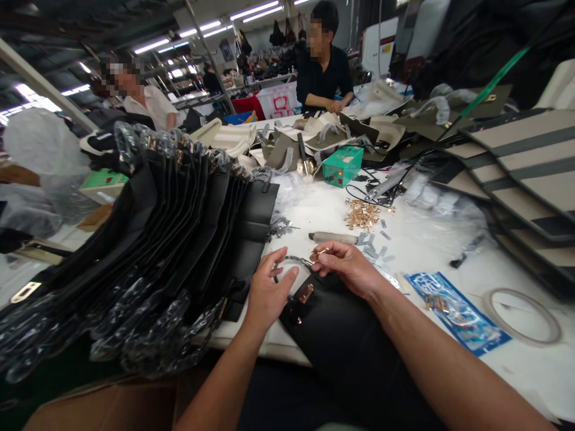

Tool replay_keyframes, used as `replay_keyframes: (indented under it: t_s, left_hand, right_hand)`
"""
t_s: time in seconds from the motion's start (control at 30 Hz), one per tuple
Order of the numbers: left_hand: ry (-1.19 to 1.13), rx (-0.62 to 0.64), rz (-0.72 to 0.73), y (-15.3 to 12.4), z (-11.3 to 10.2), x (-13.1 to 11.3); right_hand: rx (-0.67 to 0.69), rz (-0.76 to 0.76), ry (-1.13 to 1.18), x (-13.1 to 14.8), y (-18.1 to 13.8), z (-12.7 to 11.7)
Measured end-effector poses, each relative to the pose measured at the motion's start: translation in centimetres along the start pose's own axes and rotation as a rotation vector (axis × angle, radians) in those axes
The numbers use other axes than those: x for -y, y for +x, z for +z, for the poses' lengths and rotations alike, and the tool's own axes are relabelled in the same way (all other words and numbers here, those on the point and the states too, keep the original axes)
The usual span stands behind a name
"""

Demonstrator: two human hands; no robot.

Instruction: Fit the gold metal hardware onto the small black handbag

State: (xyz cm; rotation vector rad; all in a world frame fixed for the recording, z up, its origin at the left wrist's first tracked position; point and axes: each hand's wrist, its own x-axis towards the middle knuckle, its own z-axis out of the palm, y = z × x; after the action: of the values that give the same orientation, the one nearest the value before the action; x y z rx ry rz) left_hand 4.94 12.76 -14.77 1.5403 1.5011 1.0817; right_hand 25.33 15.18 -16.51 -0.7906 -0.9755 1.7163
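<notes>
A black leather bag [345,335] lies on the white table's [323,212] near edge, in front of me, with a gold clasp [306,293] on its top. My left hand [268,291] presses on the bag's upper left corner beside the clasp. My right hand [348,264] pinches a small gold metal fitting [320,254] just above the bag. A thin wrapped handle loop [291,260] arcs between the two hands.
A row of black bags [179,239] with plastic-wrapped handles stands at my left. A heap of gold fittings [362,214], a grey-handled tool [333,237], a green box [344,166], a blue packet [456,311] and a tape ring [523,314] lie ahead. Striped panels [525,161] are stacked at right. Two people work across the table.
</notes>
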Motion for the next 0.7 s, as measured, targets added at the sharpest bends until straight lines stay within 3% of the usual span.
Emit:
replay_keyframes:
  t_s: [0.13,0.2,0.27,0.33,0.43,0.6,0.7]
  left_hand:
    - [0.511,0.081,0.163,-0.9,-1.3,1.6]
    - [0.587,0.005,0.205,-1.7,-1.5,2.0]
    - [0.565,-0.109,0.148,-2.6,-1.5,2.3]
    - [0.487,-0.103,0.008,-3.4,-1.5,2.7]
    - [0.336,0.0,-0.174,-3.8,-1.4,2.8]
    - [-0.267,0.197,-0.342,-3.9,-1.4,1.3]
    - [-0.468,0.241,-0.482,-4.4,-1.3,0.2]
  right_hand:
    - [-0.093,-0.04,-0.137,-0.9,0.7,-0.5]
    - [-0.102,-0.04,-0.213,-1.3,0.8,-0.4]
    - [-0.118,-0.036,-0.26,-1.6,0.7,-0.3]
    - [-0.133,-0.037,-0.286,-1.7,0.7,-0.1]
    - [-0.138,-0.065,-0.298,-1.6,0.6,0.0]
    - [-0.147,-0.122,-0.254,-1.1,0.2,0.5]
    - [-0.129,-0.139,-0.242,-0.5,-0.3,1.1]
